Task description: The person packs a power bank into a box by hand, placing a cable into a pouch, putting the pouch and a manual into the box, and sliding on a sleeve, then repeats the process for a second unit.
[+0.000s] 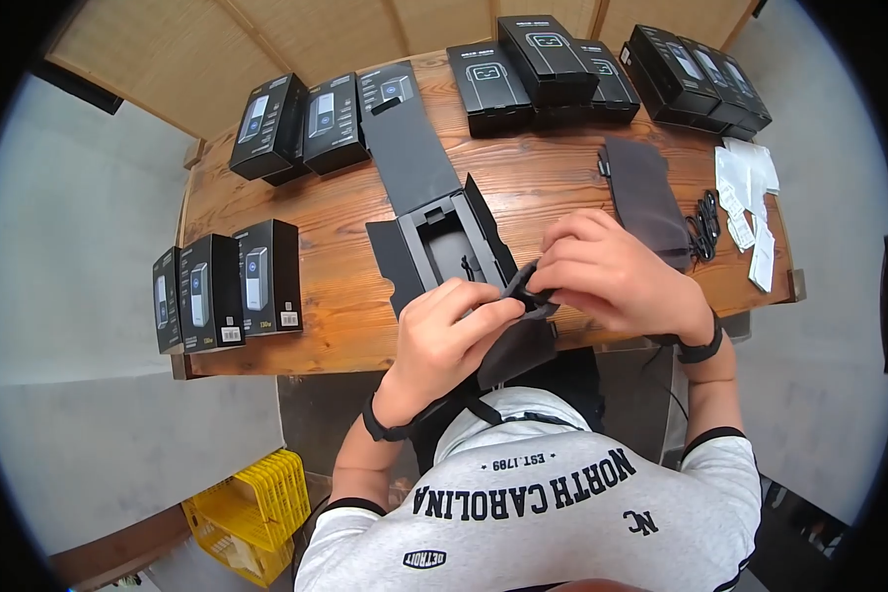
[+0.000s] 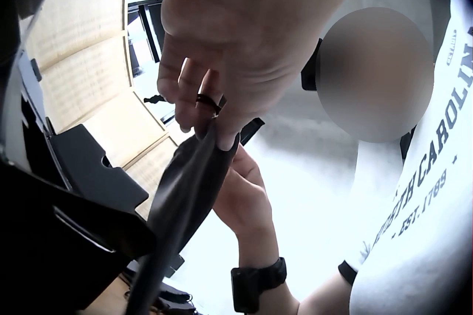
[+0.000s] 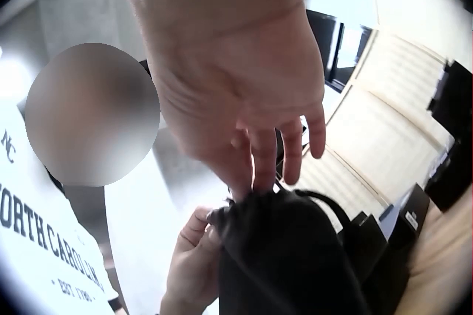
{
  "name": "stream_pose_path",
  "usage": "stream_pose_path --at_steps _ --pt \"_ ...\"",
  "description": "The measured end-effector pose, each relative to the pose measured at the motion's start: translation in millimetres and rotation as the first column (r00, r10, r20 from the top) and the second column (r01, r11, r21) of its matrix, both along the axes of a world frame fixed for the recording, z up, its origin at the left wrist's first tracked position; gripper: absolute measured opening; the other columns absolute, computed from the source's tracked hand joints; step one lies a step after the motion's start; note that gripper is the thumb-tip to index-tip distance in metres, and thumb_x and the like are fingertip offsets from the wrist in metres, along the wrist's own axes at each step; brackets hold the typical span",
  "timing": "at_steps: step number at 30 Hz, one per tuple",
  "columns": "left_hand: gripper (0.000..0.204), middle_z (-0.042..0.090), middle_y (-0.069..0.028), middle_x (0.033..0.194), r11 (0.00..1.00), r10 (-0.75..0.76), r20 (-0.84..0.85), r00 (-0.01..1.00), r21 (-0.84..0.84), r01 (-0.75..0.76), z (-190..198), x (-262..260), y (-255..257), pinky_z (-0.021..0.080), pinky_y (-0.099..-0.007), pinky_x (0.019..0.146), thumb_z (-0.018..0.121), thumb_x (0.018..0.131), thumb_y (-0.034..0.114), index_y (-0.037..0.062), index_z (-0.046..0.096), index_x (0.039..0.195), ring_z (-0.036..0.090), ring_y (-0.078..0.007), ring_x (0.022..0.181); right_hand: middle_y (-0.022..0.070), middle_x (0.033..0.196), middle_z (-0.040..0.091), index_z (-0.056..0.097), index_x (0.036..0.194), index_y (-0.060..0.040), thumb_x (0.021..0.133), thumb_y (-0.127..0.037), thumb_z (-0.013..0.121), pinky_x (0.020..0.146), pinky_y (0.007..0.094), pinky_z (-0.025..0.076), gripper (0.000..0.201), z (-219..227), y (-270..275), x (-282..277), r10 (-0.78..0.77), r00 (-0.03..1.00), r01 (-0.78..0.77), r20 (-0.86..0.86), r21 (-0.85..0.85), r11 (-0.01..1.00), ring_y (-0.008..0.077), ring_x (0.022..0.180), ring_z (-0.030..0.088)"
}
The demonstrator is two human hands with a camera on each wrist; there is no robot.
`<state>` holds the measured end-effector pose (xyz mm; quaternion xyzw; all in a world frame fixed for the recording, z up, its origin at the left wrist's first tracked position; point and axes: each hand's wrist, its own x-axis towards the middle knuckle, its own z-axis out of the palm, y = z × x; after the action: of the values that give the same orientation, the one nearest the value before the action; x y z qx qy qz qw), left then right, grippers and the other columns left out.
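Note:
A dark cloth pouch (image 1: 519, 347) hangs between the two hands, near the table's front edge. The left hand (image 1: 449, 326) pinches one side of its gathered mouth, and the right hand (image 1: 602, 271) pinches the other side. In the left wrist view, the left hand's (image 2: 222, 56) thumb and fingers hold the pouch (image 2: 194, 182) at its top. In the right wrist view, the right hand's (image 3: 244, 93) thumb and forefinger grip the pouch's (image 3: 284, 256) bunched edge, with a dark cord beside it. Behind the hands an unfolded black box (image 1: 419, 247) lies with a dark cord inside.
Black boxes (image 1: 266, 123) stand along the back and at the left (image 1: 212, 291). Right of the hands lie grey pouches (image 1: 646, 197), coiled cables (image 1: 705, 225) and white papers (image 1: 750, 187). A yellow crate (image 1: 252, 513) stands below left.

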<state>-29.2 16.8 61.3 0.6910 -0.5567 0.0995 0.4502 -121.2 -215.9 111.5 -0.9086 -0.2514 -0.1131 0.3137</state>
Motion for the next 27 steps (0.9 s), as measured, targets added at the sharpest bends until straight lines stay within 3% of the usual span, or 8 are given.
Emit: stream_pose_path --at_steps 6,9,11,15,16,20,24,27 --pt "0.025 0.066 -0.003 0.084 0.997 -0.075 0.064 0.995 -0.014 0.076 3.4 -1.2 -0.7 0.046 -0.0311 0.055 0.081 0.071 0.006 0.0114 0.074 0.094 0.061 -0.0187 0.066 0.007 0.102 0.061 0.068 0.105 -0.0067 0.08 -0.008 0.074 0.093 0.0407 0.046 0.025 9.9 7.3 -4.6 0.04 0.99 -0.062 -0.134 -0.166 0.984 0.0288 0.102 0.058" --pt "0.033 0.065 -0.0068 0.083 0.993 -0.089 0.059 0.994 -0.074 0.094 6.4 1.9 0.5 0.042 -0.0307 0.051 0.084 0.065 0.0 0.0083 0.073 0.095 0.058 -0.0216 0.062 0.0094 0.111 0.062 0.069 0.11 -0.0059 0.082 -0.012 0.076 0.097 0.039 0.046 0.029 7.5 4.3 -5.3 -0.026 0.991 0.021 -0.128 -0.034 0.999 0.0294 0.108 0.059" --pt "0.033 0.065 -0.0073 0.083 0.99 -0.079 0.026 0.997 -0.111 0.081 5.5 2.5 3.2 0.042 -0.0306 0.051 0.084 0.065 -0.001 0.0083 0.073 0.095 0.057 -0.0215 0.061 0.0125 0.122 0.061 0.067 0.12 -0.0043 0.085 -0.019 0.078 0.102 0.0386 0.045 0.04 3.4 1.3 -8.2 -0.073 0.979 0.137 -0.193 0.346 0.928 0.0314 0.117 0.058" --pt "0.035 0.065 -0.0085 0.084 0.978 -0.068 -0.001 0.998 -0.195 0.067 8.7 3.2 7.2 0.041 -0.0297 0.051 0.082 0.065 -0.004 0.0084 0.073 0.097 0.056 -0.0209 0.061 0.0153 0.13 0.06 0.062 0.13 -0.0037 0.085 -0.021 0.078 0.104 0.0384 0.044 0.051 -17.5 -1.8 -15.5 -0.135 0.965 0.186 -0.227 0.219 0.958 0.0323 0.122 0.056" --pt "0.035 0.065 -0.0085 0.084 0.978 -0.069 0.0 0.998 -0.196 0.067 9.9 2.8 7.4 0.041 -0.0297 0.051 0.082 0.065 -0.004 0.0084 0.073 0.097 0.056 -0.0209 0.061 0.0156 0.112 0.067 0.067 0.122 -0.0031 0.082 -0.013 0.078 0.089 0.0372 0.049 0.043 -23.4 -2.1 -13.5 -0.146 0.98 0.17 -0.135 0.187 0.968 0.0321 0.106 0.063" --pt "0.034 0.065 -0.0093 0.085 0.974 -0.048 0.11 0.993 -0.215 0.071 18.4 3.2 8.2 0.04 -0.0293 0.051 0.081 0.065 -0.003 0.0086 0.075 0.096 0.055 -0.0208 0.061 0.0096 0.077 0.064 0.076 0.101 -0.0023 0.075 0.0 0.077 0.064 0.0372 0.044 0.027 -24.4 -11.4 -26.2 -0.32 0.94 0.278 0.119 0.279 0.919 0.0271 0.067 0.059" --pt "0.034 0.064 -0.0062 0.085 0.987 -0.056 0.239 0.969 -0.132 0.089 16.3 4.8 7.9 0.04 -0.0287 0.05 0.077 0.069 0.004 0.0122 0.077 0.102 0.054 -0.0174 0.06 0.0063 0.075 0.058 0.075 0.108 -0.0032 0.07 -0.003 0.078 0.064 0.036 0.043 0.037 -6.2 -13.8 -39.0 -0.324 0.868 0.336 0.375 0.035 0.941 0.0242 0.069 0.057" --pt "0.038 0.065 -0.0052 0.084 0.992 -0.085 0.236 0.968 -0.07 0.104 1.3 4.5 4.1 0.042 -0.0291 0.052 0.076 0.07 0.002 0.0091 0.075 0.107 0.055 -0.0174 0.061 0.0066 0.076 0.059 0.074 0.111 -0.0035 0.07 -0.004 0.077 0.065 0.036 0.043 0.041 -19.3 -16.5 -44.6 -0.327 0.885 0.359 0.333 -0.039 0.932 0.0245 0.07 0.057"
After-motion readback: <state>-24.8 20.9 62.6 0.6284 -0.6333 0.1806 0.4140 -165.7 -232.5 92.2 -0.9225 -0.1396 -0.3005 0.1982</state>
